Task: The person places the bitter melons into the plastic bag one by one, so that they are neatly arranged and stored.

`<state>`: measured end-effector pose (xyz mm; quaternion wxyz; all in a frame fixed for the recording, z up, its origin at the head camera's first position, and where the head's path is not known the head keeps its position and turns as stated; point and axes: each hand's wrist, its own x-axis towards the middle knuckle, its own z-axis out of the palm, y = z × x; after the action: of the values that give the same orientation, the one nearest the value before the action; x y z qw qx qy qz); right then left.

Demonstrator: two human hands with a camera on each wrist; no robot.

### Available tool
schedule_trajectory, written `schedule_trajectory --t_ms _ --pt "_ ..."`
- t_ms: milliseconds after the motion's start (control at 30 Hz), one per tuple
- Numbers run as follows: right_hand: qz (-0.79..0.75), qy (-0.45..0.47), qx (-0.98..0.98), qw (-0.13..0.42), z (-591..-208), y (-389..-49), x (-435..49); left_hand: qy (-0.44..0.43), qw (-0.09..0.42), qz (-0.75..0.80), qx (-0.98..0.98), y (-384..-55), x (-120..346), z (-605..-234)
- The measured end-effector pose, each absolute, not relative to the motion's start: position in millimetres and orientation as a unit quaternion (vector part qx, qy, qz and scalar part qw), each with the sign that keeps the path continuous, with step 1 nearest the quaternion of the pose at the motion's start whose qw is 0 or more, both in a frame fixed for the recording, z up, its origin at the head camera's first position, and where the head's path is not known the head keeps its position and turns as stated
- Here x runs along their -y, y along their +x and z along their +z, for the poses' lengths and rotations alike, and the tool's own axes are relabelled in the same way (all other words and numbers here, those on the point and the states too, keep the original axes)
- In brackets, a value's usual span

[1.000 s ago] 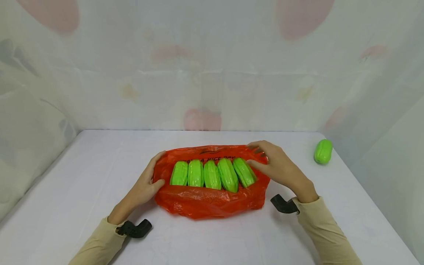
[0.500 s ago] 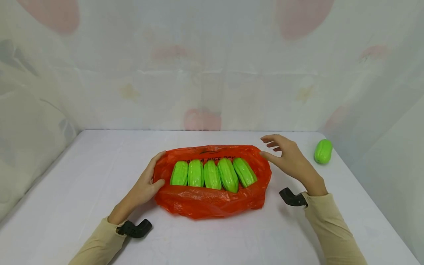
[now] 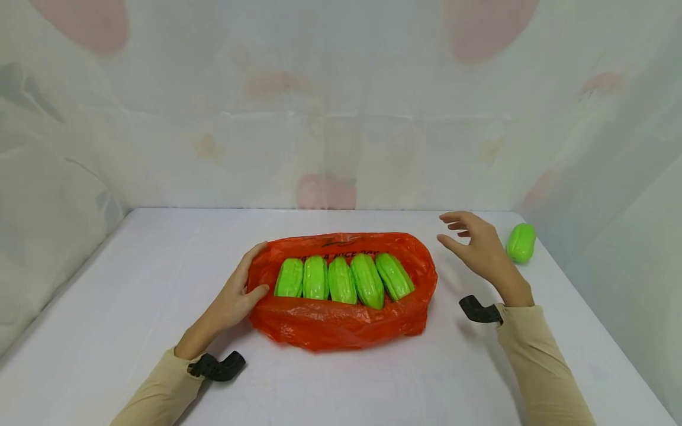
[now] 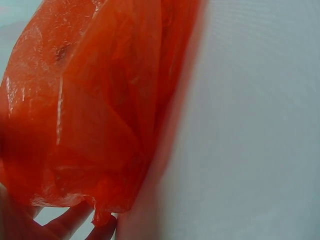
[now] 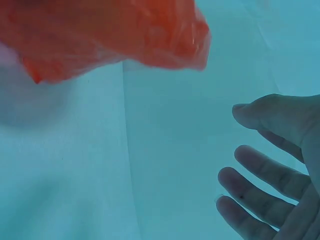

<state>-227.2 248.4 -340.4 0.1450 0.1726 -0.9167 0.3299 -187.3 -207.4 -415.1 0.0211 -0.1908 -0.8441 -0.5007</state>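
Observation:
A red plastic bag (image 3: 341,322) lies on its side in the middle of the table, its mouth spread wide. Several glossy green, ridged, oblong pieces (image 3: 342,280) sit side by side in the mouth. At the bag's left end my left hand (image 3: 234,296) holds the rim, thumb over the edge and fingers behind it; the left wrist view shows the red film (image 4: 100,110) against those fingers. My right hand (image 3: 479,245) is raised to the right of the bag, fingers spread and loosely bent around nothing. Another green ridged piece (image 3: 521,242) lies just beyond it.
The white table (image 3: 330,390) runs back to a patterned curtain (image 3: 394,148), with sheets on both sides. The lone green piece is by the table's right back corner. Black curved mounts (image 3: 481,309) stick out from both wrists.
My right hand has left the bag's right rim and moved right and back, toward the lone green piece. My left hand, the bag and its contents have stayed put.

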Motion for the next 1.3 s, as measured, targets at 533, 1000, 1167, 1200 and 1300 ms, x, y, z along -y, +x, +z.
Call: schedule_trajectory --t_ms 533,1000,1167,1200,1300 --pt "0.335 0.092 0.925 0.154 -344 -229 -290 -0.176 -0.002 -0.501 0.847 -186 208 -412" --pt "0.333 0.059 0.929 0.15 -346 -229 -308 -0.227 -0.004 -0.492 0.84 -187 217 -410" --pt "0.333 0.047 0.93 0.147 -349 -230 -315 -0.224 -0.009 -0.491 0.842 -187 218 -411" --pt "0.333 0.045 0.93 0.146 -349 -230 -316 -0.224 -0.009 -0.489 0.843 -187 219 -411" --pt "0.33 0.038 0.931 0.154 -352 -230 -320 -0.224 -0.011 -0.491 0.842 -188 219 -411"
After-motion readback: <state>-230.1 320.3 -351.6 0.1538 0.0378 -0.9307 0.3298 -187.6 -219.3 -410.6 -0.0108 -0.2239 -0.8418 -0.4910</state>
